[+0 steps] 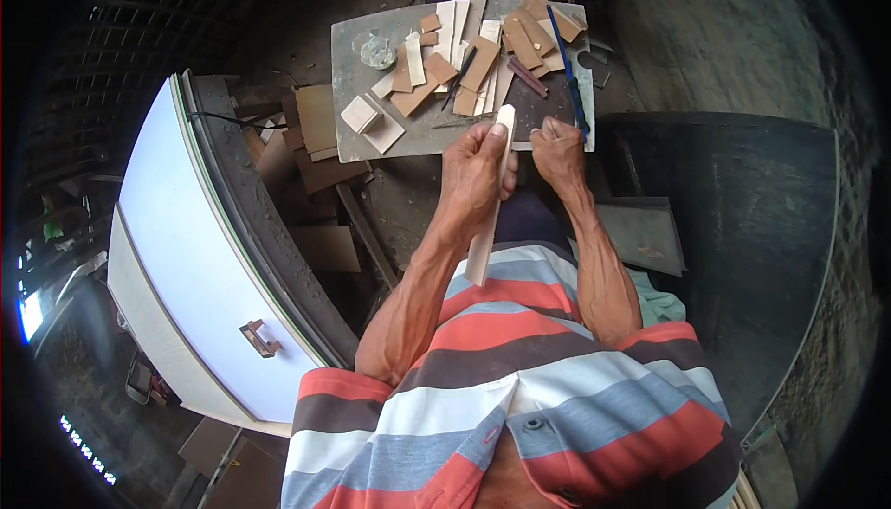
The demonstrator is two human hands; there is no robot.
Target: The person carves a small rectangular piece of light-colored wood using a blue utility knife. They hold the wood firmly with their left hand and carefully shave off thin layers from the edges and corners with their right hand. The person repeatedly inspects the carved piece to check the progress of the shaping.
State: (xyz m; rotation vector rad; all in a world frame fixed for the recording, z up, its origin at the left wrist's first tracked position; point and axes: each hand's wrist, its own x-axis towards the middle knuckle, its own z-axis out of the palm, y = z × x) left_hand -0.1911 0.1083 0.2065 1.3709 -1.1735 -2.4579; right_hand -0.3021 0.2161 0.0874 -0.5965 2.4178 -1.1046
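My left hand (pixel 475 173) is closed around a long, thin strip of pale wood (pixel 484 242), tilted, with its upper end beyond my thumb and its lower end by my shirt. My right hand (pixel 559 151) is a fist at the near right edge of the worktable (pixel 357 144); what it holds, if anything, is hidden. Beside that fist lies a long, narrow blue strip-like tool (pixel 567 62). Ahead of my hands are a dark, slim tool (pixel 458 80), two reddish sticks (pixel 527 77), and several brown wood pieces (pixel 478 63) and pale ones (pixel 414 60).
A small bowl of whitish paste (pixel 377 51) stands at the table's far left, with a small pale block (pixel 360 115) nearer. A large white panel (pixel 200 258) with a small brown fitting (pixel 259 338) rises on my left. Wood offcuts (pixel 325 247) litter the floor. A dark board (pixel 742 203) stands right.
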